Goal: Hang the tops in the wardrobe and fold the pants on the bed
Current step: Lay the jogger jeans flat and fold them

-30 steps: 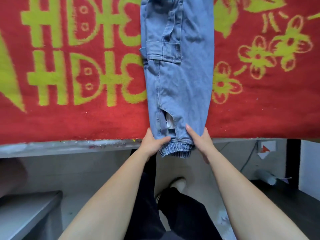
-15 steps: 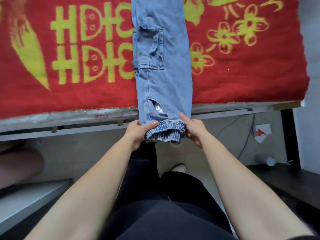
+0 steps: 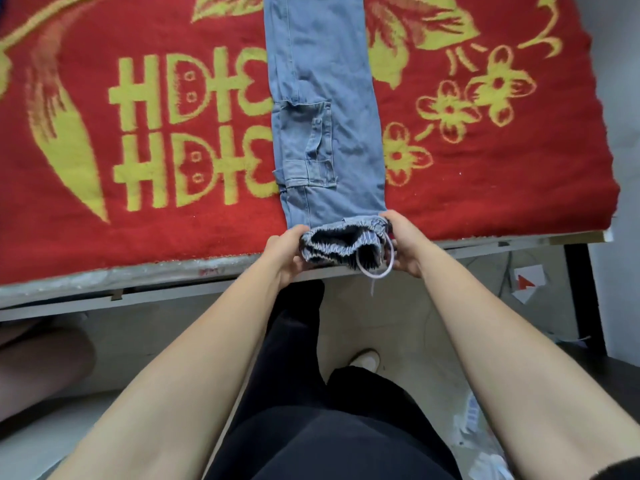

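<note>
Jeans (image 3: 322,81) lie flat on a red blanket (image 3: 138,220) with yellow signs and flowers, and they stretch straight away from the hands. Only the cuffs (image 3: 339,242) are off the blanket: they are raised and turned up just above the bed edge (image 3: 138,282), so the dark inside of the leg opening shows. The left hand (image 3: 282,249) grips the left side of the cuffs, with its fingers curled round the cloth. The right hand (image 3: 407,244) grips the right side in the same way. The two hands are near each other, with only the cuffs between them. A white cord (image 3: 375,273) hangs in a loop from the cuffs, just beside the right hand. Beyond the left hand, a cargo pocket (image 3: 308,143) sits on the leg. Below the hands, on the floor, a white shoe (image 3: 365,360) shows.
</note>
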Action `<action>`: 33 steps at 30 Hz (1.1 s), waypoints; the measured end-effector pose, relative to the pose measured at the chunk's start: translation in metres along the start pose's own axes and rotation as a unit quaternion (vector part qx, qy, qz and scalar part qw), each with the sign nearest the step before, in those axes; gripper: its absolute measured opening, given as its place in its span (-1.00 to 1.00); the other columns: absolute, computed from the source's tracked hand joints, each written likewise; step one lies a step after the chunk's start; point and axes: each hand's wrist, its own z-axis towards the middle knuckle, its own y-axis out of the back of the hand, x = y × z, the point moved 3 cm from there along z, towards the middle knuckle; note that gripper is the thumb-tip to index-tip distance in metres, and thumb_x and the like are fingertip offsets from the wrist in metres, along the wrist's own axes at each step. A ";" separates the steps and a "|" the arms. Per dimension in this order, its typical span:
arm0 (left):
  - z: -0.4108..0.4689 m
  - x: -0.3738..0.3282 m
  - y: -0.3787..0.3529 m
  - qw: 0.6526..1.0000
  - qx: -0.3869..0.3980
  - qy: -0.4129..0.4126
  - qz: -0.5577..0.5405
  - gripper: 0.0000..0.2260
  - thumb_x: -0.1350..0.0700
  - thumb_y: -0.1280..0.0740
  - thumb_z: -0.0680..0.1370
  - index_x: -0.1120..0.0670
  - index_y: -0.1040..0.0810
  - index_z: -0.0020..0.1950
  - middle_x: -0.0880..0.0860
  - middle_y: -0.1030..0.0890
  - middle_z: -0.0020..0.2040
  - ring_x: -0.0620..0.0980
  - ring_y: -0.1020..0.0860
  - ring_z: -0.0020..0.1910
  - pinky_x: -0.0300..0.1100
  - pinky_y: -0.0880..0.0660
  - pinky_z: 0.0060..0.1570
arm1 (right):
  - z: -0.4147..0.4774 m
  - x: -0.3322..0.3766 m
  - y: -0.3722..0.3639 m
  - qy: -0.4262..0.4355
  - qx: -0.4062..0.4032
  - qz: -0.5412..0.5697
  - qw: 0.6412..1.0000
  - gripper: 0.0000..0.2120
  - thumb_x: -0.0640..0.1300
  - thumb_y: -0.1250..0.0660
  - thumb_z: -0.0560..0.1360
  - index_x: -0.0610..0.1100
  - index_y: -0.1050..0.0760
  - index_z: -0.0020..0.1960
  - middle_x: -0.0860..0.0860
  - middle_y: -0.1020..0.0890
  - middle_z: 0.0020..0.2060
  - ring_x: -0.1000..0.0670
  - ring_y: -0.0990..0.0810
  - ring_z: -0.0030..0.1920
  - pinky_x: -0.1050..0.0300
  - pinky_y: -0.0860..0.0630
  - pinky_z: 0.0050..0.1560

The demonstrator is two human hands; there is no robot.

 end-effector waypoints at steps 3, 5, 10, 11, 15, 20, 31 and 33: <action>0.033 -0.057 -0.016 0.999 0.012 -0.018 -0.031 -0.63 0.18 -0.39 0.49 0.28 -0.51 0.26 0.16 -0.68 -0.12 0.04 -0.67 -0.32 -0.07 -0.61 -0.36 | 0.034 0.060 -0.007 -0.013 -0.003 0.006 1.000 -0.66 0.16 -0.24 0.43 -0.03 -0.59 0.02 -0.01 -0.64 -0.21 -0.03 -0.60 -0.21 0.11 -0.61 -0.15; 0.061 -0.092 -0.028 0.996 0.037 -0.036 -0.070 -0.53 0.01 -0.32 0.57 0.18 -0.39 0.42 0.21 -0.60 0.20 0.10 -0.67 -0.04 -0.01 -0.63 -0.18 | 0.059 0.096 -0.013 -0.010 -0.021 0.046 0.999 -0.58 0.25 -0.18 0.54 -0.02 -0.49 0.20 -0.06 -0.62 -0.05 -0.03 -0.61 -0.12 0.14 -0.57 -0.23; 0.120 -0.139 -0.032 0.964 -0.014 -0.173 0.200 -0.35 0.01 -0.28 0.58 0.04 -0.02 0.58 0.13 -0.36 0.46 0.06 -0.48 0.26 0.03 -0.41 0.28 | 0.122 0.140 -0.024 0.110 -0.109 -0.071 0.985 -0.49 0.01 -0.20 0.63 -0.06 -0.23 0.54 -0.05 -0.49 0.19 -0.06 -0.51 0.02 0.04 -0.50 -0.01; 0.126 -0.138 -0.033 0.929 0.003 -0.213 0.304 -0.37 0.04 -0.29 0.57 0.05 -0.07 0.57 0.14 -0.36 0.45 0.10 -0.44 0.32 0.01 -0.36 0.32 | 0.129 0.140 -0.025 0.149 -0.123 -0.166 0.967 -0.51 -0.04 -0.22 0.61 -0.07 -0.26 0.52 -0.05 -0.51 0.16 -0.07 -0.50 0.05 0.01 -0.46 0.08; 0.134 -0.120 -0.031 0.724 0.057 -0.318 0.610 -0.29 -0.01 -0.36 0.49 0.05 -0.11 0.56 0.17 0.17 0.58 0.23 -0.20 0.49 0.07 -0.30 0.37 | 0.126 0.120 -0.031 0.282 -0.103 -0.397 0.867 -0.38 -0.20 -0.23 0.54 -0.12 -0.15 0.57 -0.16 -0.40 0.42 -0.09 -0.38 0.39 -0.04 -0.31 0.42; 0.147 -0.103 -0.027 0.667 0.065 -0.363 0.648 -0.24 -0.15 -0.32 0.53 0.05 -0.02 0.60 0.20 0.25 0.57 0.24 0.06 0.55 0.13 -0.09 0.48 | 0.129 0.106 -0.032 0.305 -0.132 -0.415 0.847 -0.37 -0.11 -0.23 0.59 -0.09 -0.07 0.59 -0.11 -0.33 0.47 -0.11 -0.35 0.43 -0.06 -0.37 0.37; 0.151 -0.111 -0.042 0.691 -0.011 -0.407 0.598 -0.45 -0.04 -0.31 0.54 -0.07 -0.26 0.52 0.23 0.07 0.57 0.24 -0.13 0.46 0.14 -0.15 0.41 | 0.159 0.151 -0.023 0.257 -0.168 -0.443 0.842 -0.65 0.14 -0.15 0.64 -0.16 -0.36 -0.03 -0.17 -0.57 -0.05 -0.26 -0.55 0.01 -0.05 -0.37 -0.12; 0.148 -0.117 -0.053 0.675 -0.027 -0.443 0.590 -0.47 0.01 -0.30 0.55 -0.02 -0.29 0.52 0.25 -0.01 0.56 0.26 -0.17 0.45 0.14 -0.20 0.38 | 0.150 0.153 -0.018 0.314 -0.224 -0.415 0.824 -0.72 0.11 -0.15 0.64 -0.10 -0.30 -0.06 -0.15 -0.51 -0.15 -0.27 -0.53 -0.08 -0.02 -0.28 -0.21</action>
